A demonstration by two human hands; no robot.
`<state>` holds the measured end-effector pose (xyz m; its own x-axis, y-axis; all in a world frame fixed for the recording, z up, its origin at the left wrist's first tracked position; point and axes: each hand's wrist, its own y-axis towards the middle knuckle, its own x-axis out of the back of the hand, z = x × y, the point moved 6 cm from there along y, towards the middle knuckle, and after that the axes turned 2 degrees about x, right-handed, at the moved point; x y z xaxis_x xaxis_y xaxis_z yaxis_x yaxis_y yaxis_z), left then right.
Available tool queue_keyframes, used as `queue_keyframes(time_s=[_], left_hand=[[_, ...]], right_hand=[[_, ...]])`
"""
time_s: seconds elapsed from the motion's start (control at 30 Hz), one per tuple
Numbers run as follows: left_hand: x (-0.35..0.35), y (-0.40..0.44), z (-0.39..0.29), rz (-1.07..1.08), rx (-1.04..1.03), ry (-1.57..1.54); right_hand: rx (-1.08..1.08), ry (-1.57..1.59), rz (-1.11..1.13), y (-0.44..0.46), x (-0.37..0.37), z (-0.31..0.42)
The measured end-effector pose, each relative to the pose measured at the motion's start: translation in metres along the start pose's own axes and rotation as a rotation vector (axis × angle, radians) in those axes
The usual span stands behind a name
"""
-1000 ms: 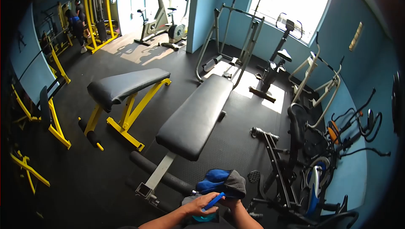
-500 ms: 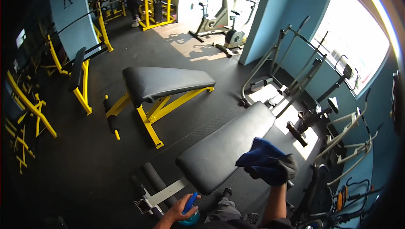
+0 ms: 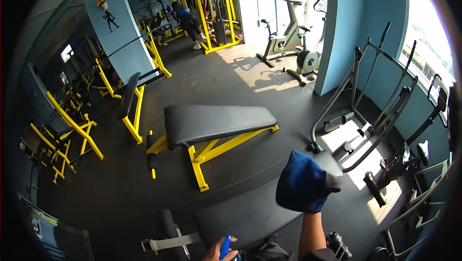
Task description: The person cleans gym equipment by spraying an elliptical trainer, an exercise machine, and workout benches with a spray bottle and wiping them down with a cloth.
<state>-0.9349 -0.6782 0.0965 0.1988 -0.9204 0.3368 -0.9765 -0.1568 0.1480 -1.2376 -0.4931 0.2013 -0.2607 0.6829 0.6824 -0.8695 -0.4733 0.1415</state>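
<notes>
At the bottom of the view, my left hand [image 3: 215, 252] grips a spray bottle [image 3: 225, 247] with a blue trigger head; most of the bottle is cut off by the frame edge. A dark blue cloth [image 3: 302, 183] with a grey edge drapes over my right hand, hiding the fingers, and only the forearm [image 3: 312, 236] shows below it. The cloth is raised in front of a long black padded bench [image 3: 236, 215]. Whether it touches the pad I cannot tell.
A yellow-framed bench with black padding [image 3: 216, 124] stands ahead. Elliptical machines [image 3: 363, 102] and exercise bikes [image 3: 288, 32] line the right and back. Yellow weight racks [image 3: 77, 126] stand at the left. People [image 3: 186, 20] are near the far yellow cable machine.
The view has tilted up and turned left, so the room appears lower and further right. The cloth has spread out and turned in my right hand. The spray bottle stays in my left hand.
</notes>
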Motion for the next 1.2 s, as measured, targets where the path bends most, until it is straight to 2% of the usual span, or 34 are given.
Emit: queue_keyframes(time_s=[0.17, 0.2, 0.23, 0.3, 0.33, 0.37, 0.43, 0.47, 0.5, 0.57, 0.6, 0.63, 0.7, 0.77, 0.83, 0.9, 1.0, 1.1, 1.2], left_hand=[[-0.063, 0.071, -0.020, 0.053, -0.181, -0.061], [-0.077, 0.078, -0.007, 0.133, 0.028, -0.129], [-0.094, 0.087, 0.003, 0.138, 0.021, -0.160], [-0.134, 0.110, 0.032, 0.322, -0.038, -0.044], [-0.149, 0.115, 0.047, 0.320, 0.045, 0.099], [-0.161, 0.125, 0.051, 0.324, 0.045, 0.105], [-0.194, 0.144, 0.045, 0.396, -0.155, 0.151], [-0.207, 0.154, 0.036, 0.351, -0.184, 0.172], [-0.222, 0.164, 0.032, 0.355, -0.177, 0.175], [-0.259, 0.191, 0.030, 0.362, -0.075, -0.095], [-0.282, 0.203, 0.028, 0.268, -0.145, -0.106], [-0.307, 0.222, 0.026, 0.282, -0.118, -0.101], [-0.359, 0.250, 0.026, 0.606, 0.202, 0.108], [-0.404, 0.275, 0.036, 0.588, 0.193, 0.144], [-0.446, 0.296, 0.057, 0.650, 0.376, 0.210], [-0.479, 0.310, 0.076, 0.655, 0.396, 0.241], [-0.521, 0.326, 0.100, 0.700, 0.398, 0.337], [-0.556, 0.341, 0.120, 0.725, 0.393, 0.345], [-0.582, 0.345, 0.132, 0.822, 0.543, 0.326]], right_hand=[[-0.156, -0.127, -0.319, -0.035, 0.040, -0.065], [-0.204, -0.167, -0.375, -0.054, 0.052, -0.084], [-0.239, -0.220, -0.424, -0.066, 0.063, -0.094], [-0.270, -0.280, -0.490, -0.066, 0.093, -0.127], [-0.296, -0.397, -0.544, -0.079, 0.093, -0.154], [-0.328, -0.508, -0.591, -0.100, 0.091, -0.189], [-0.402, -0.732, -0.677, -0.139, 0.088, -0.262], [-0.435, -0.847, -0.716, -0.142, 0.094, -0.295], [-0.441, -0.843, -0.711, -0.140, 0.103, -0.310], [-0.410, -0.710, -0.606, -0.132, 0.116, -0.323], [-0.418, -0.701, -0.593, -0.120, 0.130, -0.329], [-0.272, -0.683, -0.520, -0.097, 0.146, -0.324], [-0.060, -0.606, -0.343, -0.066, 0.171, -0.319], [-0.015, -0.479, -0.313, -0.051, 0.199, -0.359], [-0.073, -0.344, -0.266, -0.048, 0.219, -0.407], [-0.213, -0.359, -0.135, -0.066, 0.214, -0.462], [-0.362, -0.301, -0.131, -0.090, 0.212, -0.517], [-0.443, -0.279, -0.121, -0.137, 0.173, -0.578], [-0.551, -0.243, 0.013, -0.130, 0.159, -0.602]])
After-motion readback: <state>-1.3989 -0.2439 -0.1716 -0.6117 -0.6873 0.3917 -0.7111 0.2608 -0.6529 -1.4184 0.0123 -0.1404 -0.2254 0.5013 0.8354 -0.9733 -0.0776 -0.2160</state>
